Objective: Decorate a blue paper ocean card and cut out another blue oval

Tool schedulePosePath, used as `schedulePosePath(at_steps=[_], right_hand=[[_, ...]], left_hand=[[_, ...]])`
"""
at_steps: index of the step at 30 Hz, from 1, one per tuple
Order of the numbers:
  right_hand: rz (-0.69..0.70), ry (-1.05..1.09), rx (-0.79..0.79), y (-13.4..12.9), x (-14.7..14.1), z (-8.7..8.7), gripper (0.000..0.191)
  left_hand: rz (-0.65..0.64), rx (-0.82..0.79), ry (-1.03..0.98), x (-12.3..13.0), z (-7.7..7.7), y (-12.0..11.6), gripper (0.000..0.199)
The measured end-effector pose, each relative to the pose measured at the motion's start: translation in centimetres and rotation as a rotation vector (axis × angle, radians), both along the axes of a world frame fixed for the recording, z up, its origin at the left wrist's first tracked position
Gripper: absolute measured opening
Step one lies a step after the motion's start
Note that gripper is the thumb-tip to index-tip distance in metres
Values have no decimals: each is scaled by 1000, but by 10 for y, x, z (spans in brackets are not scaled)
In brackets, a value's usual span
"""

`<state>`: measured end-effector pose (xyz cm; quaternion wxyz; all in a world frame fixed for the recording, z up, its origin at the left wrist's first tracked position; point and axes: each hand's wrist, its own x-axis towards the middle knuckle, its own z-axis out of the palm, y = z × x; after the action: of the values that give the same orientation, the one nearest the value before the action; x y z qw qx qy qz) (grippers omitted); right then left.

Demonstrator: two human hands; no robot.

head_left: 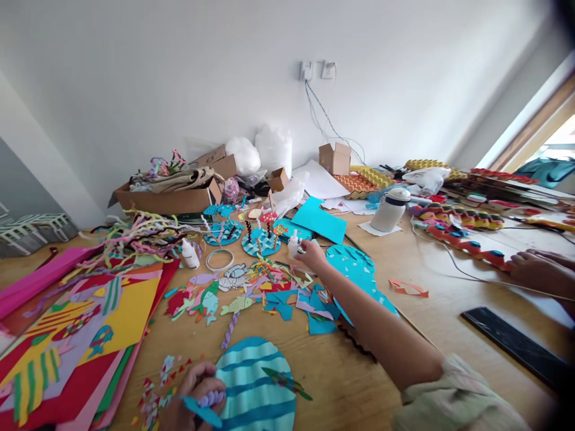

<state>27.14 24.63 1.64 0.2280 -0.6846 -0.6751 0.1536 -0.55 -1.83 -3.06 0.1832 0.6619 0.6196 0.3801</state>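
Note:
My left hand (191,398), at the bottom, is closed on a purple twisted pipe cleaner (211,399) with a blue paper piece beside it. Right of it lies a round blue striped disc (257,383) with a green leaf-like piece (287,383) on top. My right hand (309,256) reaches forward, its fingers closed at a white glue bottle (293,244) that stands near the finished blue discs (260,241). A green paper fish (236,306) tops another purple pipe cleaner (229,332).
Coloured paper sheets (121,323) and a pipe cleaner pile (153,239) lie left. A second glue bottle (190,254) stands by a tape roll (220,260). Another person's hands (534,269) are at right, above a black phone (512,341). A white jar (390,211) stands behind.

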Motion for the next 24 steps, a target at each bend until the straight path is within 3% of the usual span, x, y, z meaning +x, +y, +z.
schedulePosePath(at_steps=[3, 6, 10, 12, 20, 24], right_hand=[[13, 26, 55, -26, 18, 15, 28], [148, 99, 10, -57, 21, 26, 20], [447, 211, -138, -102, -12, 33, 10], [759, 321, -257, -118, -37, 35, 11], [1167, 328, -466, -124, -97, 54, 17], [1386, 123, -470, -138, -119, 74, 36]], left_hand=[[-53, -130, 53, 2, 15, -3, 17], [-54, -178, 52, 2, 22, -4, 14], [-77, -187, 16, 4, 21, -3, 12], [-80, -172, 1, 4, 20, -2, 11], [-74, -160, 28, 3, 17, 3, 15], [-75, -145, 26, 3, 15, 3, 14]])
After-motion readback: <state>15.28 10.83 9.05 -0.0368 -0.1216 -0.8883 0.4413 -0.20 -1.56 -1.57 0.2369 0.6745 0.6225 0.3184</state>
